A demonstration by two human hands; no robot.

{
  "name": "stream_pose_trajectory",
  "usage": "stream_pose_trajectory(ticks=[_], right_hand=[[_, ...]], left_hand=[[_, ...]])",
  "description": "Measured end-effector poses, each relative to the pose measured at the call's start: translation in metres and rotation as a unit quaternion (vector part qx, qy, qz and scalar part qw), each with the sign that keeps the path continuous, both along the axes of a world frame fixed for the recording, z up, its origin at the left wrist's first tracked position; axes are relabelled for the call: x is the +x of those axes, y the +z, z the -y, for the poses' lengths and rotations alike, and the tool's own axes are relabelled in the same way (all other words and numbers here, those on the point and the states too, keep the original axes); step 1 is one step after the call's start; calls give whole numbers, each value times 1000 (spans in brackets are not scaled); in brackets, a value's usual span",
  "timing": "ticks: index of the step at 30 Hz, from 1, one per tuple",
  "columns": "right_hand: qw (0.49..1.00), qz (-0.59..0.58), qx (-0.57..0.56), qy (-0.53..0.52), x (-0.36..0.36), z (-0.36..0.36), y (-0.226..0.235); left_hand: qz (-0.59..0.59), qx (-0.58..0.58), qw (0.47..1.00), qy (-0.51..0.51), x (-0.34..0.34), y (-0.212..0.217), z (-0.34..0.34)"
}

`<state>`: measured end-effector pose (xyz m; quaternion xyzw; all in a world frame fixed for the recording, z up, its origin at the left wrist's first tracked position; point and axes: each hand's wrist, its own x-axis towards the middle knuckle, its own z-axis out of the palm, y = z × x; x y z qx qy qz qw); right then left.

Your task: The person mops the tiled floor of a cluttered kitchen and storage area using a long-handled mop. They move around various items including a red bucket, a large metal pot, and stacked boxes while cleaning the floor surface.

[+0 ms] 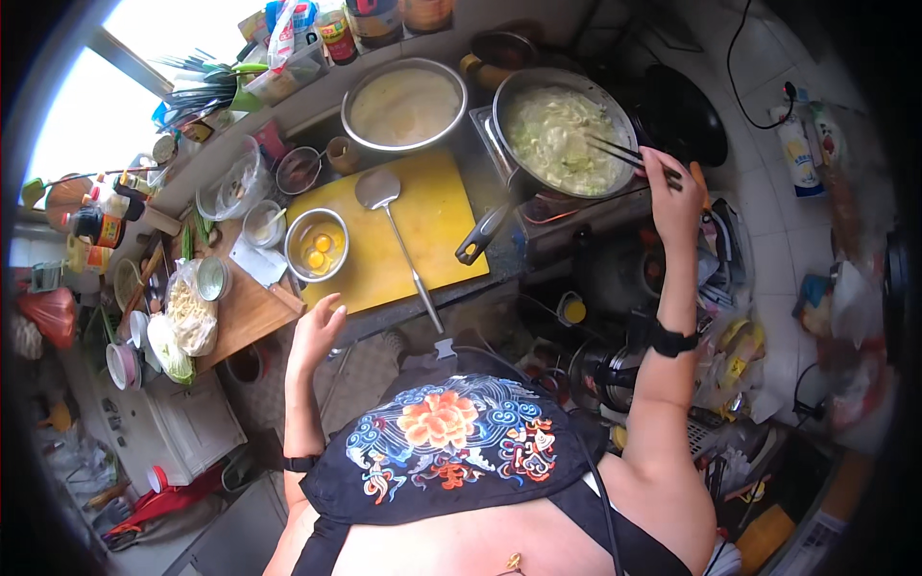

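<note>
My right hand [675, 197] is closed around a pair of dark chopsticks [619, 154]. Their tips reach into a pan [499, 110] of pale green, cabbage-like chopped vegetables [562, 139] on the stove at the back right. The pan's black handle [483, 235] points toward me. My left hand [319, 331] hangs in the air with fingers apart and nothing in it. Close beyond it stands a metal bowl [291, 252] holding raw eggs [323, 252] with whole yolks. A long-handled metal turner [399, 230] lies on the yellow cutting board [447, 192], beside the bowl.
Behind the board is a large metal basin [351, 120] of pale liquid. A cleaver [261, 267] rests on a wooden board [240, 322] at the left, near a bag of pale vegetables [192, 312]. Bottles [96, 226] crowd the windowsill side. A black wok [682, 115] sits right of the pan.
</note>
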<state>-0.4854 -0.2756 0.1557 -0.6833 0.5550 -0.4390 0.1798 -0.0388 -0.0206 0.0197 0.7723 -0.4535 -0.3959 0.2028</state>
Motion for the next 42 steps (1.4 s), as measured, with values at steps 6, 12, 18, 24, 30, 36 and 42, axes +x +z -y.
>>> stream_pose_trajectory(ticks=[6,12,18,24,30,36,42], right_hand=[[998,-35,44,-10,9,-42,0],[998,-41,-46,-24,26,-55,-24],[994,-90,-67,-12,51,-73,-17],[972,-78,-145,168,143,-118,12],[913,-39,-112,390,235,-118,-25],[899,-119,-107,408,256,-58,-113],[882,-158,-142,421,250,-21,-133]], left_hand=[[-10,-33,999,12,11,-24,-12],[10,1,1000,-26,14,-7,-2],[46,-16,998,-33,9,-4,-8],[42,13,995,-93,15,-22,-49],[47,41,995,-80,10,0,-82],[72,70,992,-78,-10,12,-94],[69,49,996,-25,-18,1,-99]])
